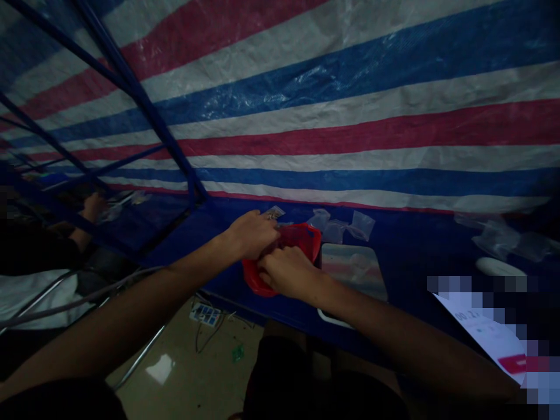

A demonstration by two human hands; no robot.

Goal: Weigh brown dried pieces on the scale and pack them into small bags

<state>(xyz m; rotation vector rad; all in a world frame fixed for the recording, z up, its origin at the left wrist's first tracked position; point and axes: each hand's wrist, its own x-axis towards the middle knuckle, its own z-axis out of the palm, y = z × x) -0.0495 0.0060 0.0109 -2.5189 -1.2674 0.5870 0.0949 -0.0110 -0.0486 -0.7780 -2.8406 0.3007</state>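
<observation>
A red plastic bag [311,236], spread open like a container, sits on the blue table in front of me. My left hand [254,234] is over its left rim, fingers curled and pointing down. Just beyond those knuckles is a small clear packet [275,212] with something brownish in it; whether the hand touches it I cannot tell. Over the near side of the bag is my right hand [291,271], its fingers bent and closed. The fingertips of both hands are hidden, and what they hold does not show in this dim light.
A pale rectangular tray [352,268] stands right of the bag, with clear plastic bags [339,227] behind it. More clear bags [503,236] and a lit phone-like screen [485,332] are farther right. Another person's hand [94,205] is at left. A power strip [205,314] lies on the floor.
</observation>
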